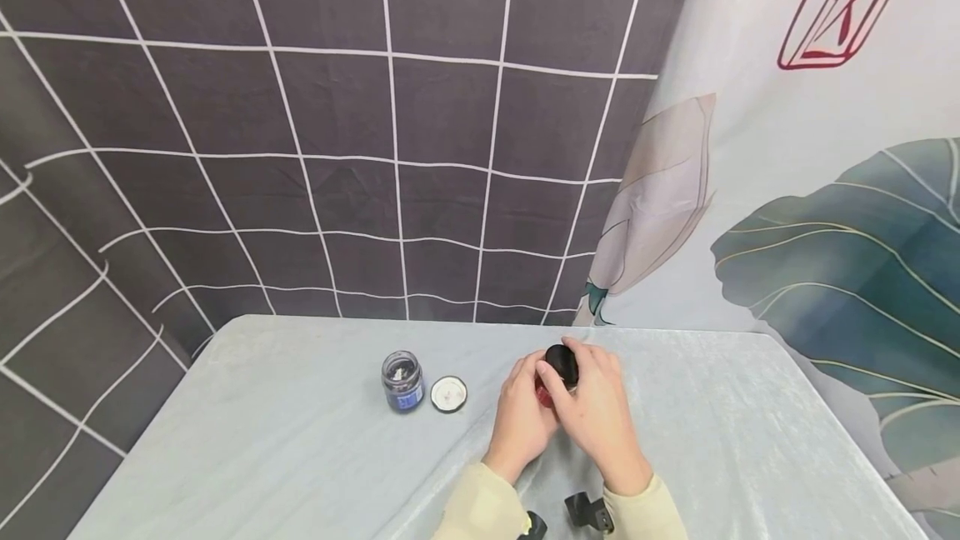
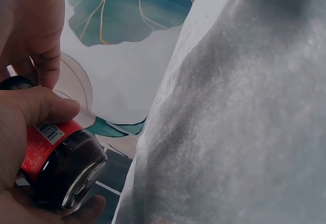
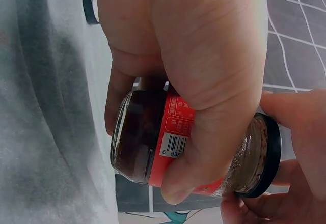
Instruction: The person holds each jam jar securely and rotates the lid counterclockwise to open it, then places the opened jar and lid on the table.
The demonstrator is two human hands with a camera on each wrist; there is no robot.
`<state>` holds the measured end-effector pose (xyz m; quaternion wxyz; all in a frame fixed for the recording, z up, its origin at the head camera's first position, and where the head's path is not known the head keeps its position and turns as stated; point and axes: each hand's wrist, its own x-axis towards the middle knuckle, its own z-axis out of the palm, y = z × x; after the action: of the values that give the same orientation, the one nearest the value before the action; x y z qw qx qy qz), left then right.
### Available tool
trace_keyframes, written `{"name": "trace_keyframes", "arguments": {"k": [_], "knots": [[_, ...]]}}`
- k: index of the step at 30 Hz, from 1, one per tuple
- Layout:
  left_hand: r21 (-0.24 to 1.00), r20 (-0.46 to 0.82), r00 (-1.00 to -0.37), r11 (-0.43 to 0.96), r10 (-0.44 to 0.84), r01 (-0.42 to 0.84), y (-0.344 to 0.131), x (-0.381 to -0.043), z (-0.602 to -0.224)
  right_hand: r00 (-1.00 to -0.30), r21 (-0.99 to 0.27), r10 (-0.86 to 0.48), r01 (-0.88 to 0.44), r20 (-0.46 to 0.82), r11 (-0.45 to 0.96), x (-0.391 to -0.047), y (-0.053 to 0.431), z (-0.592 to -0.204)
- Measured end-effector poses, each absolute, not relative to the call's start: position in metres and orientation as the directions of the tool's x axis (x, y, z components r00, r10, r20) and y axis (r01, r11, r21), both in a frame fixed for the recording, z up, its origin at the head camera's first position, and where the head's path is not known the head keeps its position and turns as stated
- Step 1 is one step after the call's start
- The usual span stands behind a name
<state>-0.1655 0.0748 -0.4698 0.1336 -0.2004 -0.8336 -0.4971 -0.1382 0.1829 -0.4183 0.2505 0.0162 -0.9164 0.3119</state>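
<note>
Both hands meet at a glass jar (image 1: 543,394) with a red label, a barcode and dark contents. My left hand (image 1: 521,419) grips the jar's body, its thumb lying across the red label in the right wrist view. With its fingers round the black lid (image 3: 272,155), my right hand (image 1: 602,415) holds the jar's top end. The lid sits on the jar's mouth. In the left wrist view the jar's dark base (image 2: 76,168) points away from the hands, tilted. Part of the label is hidden under the fingers.
An uncapped glass jar (image 1: 402,382) with a blue label stands left of the hands on the pale tablecloth (image 1: 285,440). Beside it a round lid (image 1: 449,394) lies with its white inside up. A dark gridded curtain (image 1: 442,115) hangs behind the table.
</note>
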Motion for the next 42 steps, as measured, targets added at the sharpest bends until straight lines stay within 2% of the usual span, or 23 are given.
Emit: {"name": "trace_keyframes", "arguments": {"k": [10, 17, 27, 42], "knots": [[0.742, 0.465, -0.864, 0.447, 0.194, 0.5, 0.074, -0.166, -0.472, -0.875, -0.558, 0.142, -0.162, 0.462, 0.814, -0.141, 0.179, -0.42], [0.671, 0.556, -0.816, 0.494, 0.157, 0.553, 0.076, -0.168, -0.478, -0.889, -0.58, 0.195, -0.093, 0.414, 0.809, -0.143, 0.174, -0.418], [0.671, 0.549, -0.819, 0.498, 0.164, 0.549, 0.077, -0.166, -0.48, -0.889, -0.562, 0.228, -0.038, 0.396, 0.826, -0.145, 0.171, -0.415], [0.647, 0.605, -0.788, 0.505, 0.117, 0.572, 0.083, -0.165, -0.48, -0.877, -0.539, 0.288, 0.041, 0.384, 0.841, -0.149, 0.162, -0.413]]}}
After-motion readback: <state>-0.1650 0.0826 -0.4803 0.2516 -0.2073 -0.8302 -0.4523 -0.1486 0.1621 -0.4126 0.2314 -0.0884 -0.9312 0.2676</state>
